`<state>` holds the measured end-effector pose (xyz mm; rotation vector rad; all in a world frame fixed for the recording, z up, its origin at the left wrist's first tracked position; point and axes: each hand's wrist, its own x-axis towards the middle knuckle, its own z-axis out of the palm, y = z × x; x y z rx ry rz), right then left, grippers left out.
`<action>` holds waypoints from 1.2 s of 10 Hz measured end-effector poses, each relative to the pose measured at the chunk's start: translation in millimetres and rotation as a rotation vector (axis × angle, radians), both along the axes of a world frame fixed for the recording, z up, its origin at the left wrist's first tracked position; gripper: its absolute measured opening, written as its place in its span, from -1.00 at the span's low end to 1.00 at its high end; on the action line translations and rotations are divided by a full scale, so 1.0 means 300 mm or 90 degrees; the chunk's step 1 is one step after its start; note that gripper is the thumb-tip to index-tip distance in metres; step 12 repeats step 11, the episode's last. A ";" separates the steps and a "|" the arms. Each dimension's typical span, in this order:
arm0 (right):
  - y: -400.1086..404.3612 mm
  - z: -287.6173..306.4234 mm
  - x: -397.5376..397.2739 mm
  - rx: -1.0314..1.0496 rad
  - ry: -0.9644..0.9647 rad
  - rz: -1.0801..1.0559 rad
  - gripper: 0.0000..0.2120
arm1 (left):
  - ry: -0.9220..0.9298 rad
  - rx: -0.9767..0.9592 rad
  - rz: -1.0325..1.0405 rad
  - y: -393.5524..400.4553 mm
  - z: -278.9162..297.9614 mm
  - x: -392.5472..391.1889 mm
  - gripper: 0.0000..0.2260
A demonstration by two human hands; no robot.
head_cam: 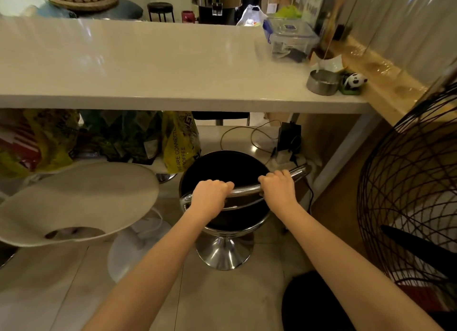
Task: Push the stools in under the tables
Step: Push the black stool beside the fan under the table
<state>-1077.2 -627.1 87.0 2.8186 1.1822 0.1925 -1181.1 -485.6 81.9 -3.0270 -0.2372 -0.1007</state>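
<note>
While clamped on the chrome backrest bar [244, 189] of the black stool [223, 170], left hand [210, 194] and right hand [278, 186] both curled tight, stool just short of the white table [148, 66], yellow bag [180, 142] beneath reading "WE ARE CONNECTED" and "COFFEE", white stool [74, 202] beside.

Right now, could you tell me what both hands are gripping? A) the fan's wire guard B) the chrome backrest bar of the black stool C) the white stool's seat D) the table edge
B: the left hand and right hand both curl round the chrome backrest bar of the black stool.
</note>
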 end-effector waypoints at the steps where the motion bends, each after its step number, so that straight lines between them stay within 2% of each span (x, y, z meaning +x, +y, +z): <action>1: 0.020 0.000 -0.040 -0.011 0.001 -0.023 -0.87 | 0.016 0.008 -0.020 0.047 -0.002 -0.014 -0.79; 5: 0.107 0.003 -0.153 -0.005 0.028 -0.111 -0.76 | 0.055 0.004 -0.078 0.166 0.020 -0.040 -0.68; 9: 0.105 0.012 -0.149 -0.009 0.054 -0.082 -0.67 | 0.076 0.031 -0.074 0.170 0.038 -0.030 -0.69; 10: 0.097 0.022 -0.136 -0.008 0.114 -0.039 -0.56 | 0.122 0.034 -0.054 0.170 0.040 -0.014 -0.58; 11: 0.065 0.062 -0.121 0.131 0.294 -0.008 -0.40 | 0.148 -0.028 -0.001 0.154 0.057 -0.018 -0.32; 12: 0.065 0.062 -0.121 0.131 0.294 -0.008 -0.40 | 0.148 -0.028 -0.001 0.154 0.057 -0.018 -0.32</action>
